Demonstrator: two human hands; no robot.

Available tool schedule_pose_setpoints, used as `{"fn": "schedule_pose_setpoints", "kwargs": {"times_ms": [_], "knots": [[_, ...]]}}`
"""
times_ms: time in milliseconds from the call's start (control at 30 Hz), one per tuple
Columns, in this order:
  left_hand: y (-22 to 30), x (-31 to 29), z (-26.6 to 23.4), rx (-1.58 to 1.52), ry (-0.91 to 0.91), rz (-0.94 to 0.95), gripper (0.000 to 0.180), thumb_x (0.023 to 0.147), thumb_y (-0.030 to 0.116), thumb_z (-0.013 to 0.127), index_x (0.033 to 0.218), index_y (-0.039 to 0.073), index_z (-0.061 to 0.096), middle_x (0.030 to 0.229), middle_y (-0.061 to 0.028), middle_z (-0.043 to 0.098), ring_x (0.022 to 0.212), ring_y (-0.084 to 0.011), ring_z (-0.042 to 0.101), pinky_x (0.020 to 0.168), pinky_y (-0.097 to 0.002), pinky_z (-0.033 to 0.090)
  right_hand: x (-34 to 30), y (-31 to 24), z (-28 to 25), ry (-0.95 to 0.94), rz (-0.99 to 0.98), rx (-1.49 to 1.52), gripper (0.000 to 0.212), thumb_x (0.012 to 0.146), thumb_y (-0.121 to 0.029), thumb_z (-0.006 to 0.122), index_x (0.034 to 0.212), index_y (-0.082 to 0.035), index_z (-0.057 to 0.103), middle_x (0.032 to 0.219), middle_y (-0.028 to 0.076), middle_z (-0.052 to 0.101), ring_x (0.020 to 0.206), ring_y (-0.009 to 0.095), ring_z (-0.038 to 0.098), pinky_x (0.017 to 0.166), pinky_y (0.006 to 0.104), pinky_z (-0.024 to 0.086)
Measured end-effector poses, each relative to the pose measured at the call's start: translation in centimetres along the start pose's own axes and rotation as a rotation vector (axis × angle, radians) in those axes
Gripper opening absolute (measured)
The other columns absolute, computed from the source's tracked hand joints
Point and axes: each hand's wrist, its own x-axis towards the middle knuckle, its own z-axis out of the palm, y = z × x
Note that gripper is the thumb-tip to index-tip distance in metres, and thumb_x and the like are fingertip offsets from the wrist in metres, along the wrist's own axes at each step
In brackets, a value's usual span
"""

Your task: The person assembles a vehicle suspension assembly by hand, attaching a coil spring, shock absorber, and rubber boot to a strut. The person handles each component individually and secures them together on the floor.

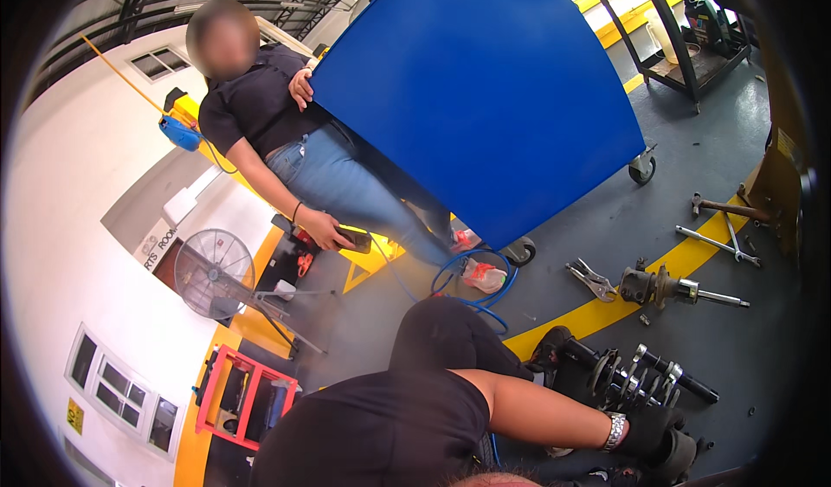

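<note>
Hand (663, 442) (left, gloved) is near spring (608, 377) on floor (731, 344); cannot tell whether either hand is clamped or apart.

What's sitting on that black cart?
Low on the black cart stand a pale jug and a dark jug. A cart post covers part of the pale jug, and whatever is behind both is hidden. The cart's top is out of view.

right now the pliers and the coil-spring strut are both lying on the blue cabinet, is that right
Not on the blue cabinet: the head view shows the pliers and the coil-spring strut both lying on the floor.
</note>
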Motion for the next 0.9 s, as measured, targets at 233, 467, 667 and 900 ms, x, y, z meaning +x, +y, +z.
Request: {"fn": "schedule_pose_setpoints", "kwargs": {"times_ms": [233, 467, 667, 900], "knots": [[1.7, -0.3, 0.1, 0.08, 0.023, 0.22, 0.051, 0.088, 0.016, 0.066, 0.136, 0.002, 0.057, 0.127, -0.0243, 0.062, 0.12, -0.0372, 0.063, 0.099, -0.0448, 0.051, 0.4, 0.1, 0.2, 0.006, 0.003, 0.006, 0.044, 0.098, -0.023, 0.064, 0.139, -0.008, 0.059, 0.136, 0.015, 0.062, 0.121, 0.031, 0.062, 0.104, 0.0445, 0.049], [0.6, -0.6, 1.6, 0.046, -0.019, 0.236, 0.07, 0.083, 0.02, 0.071, 0.145, -0.002, 0.044, 0.133, -0.0248, 0.057, 0.123, -0.0365, 0.059, 0.1, -0.0447, 0.05, -0.2, 0.1, 0.0, 0.007, 0.02, 0.017, 0.044, 0.097, -0.022, 0.065, 0.138, -0.008, 0.059, 0.134, 0.015, 0.064, 0.118, 0.032, 0.064, 0.101, 0.0441, 0.051], [0.9, -0.4, 2.1, -0.093, 0.0, 0.294, 0.078, 0.079, 0.022, 0.074, 0.145, -0.005, 0.042, 0.124, -0.0249, 0.062, 0.114, -0.0332, 0.064, 0.096, -0.043, 0.053, -0.6, -0.3, -0.2, 0.0, 0.02, 0.016, 0.045, 0.096, -0.021, 0.067, 0.138, -0.007, 0.059, 0.131, 0.015, 0.065, 0.115, 0.032, 0.065, 0.098, 0.0437, 0.052], [3.1, -1.9, 0.0, -0.081, -0.091, 0.275, 0.089, 0.081, 0.031, 0.076, 0.152, -0.002, 0.034, 0.134, -0.0261, 0.056, 0.125, -0.0348, 0.059, 0.104, -0.0439, 0.048, -1.8, 0.0, -0.1, 0.035, 0.05, -0.002, 0.045, 0.096, -0.021, 0.068, 0.138, -0.007, 0.059, 0.129, 0.016, 0.067, 0.112, 0.033, 0.067, 0.095, 0.0432, 0.054]]}}
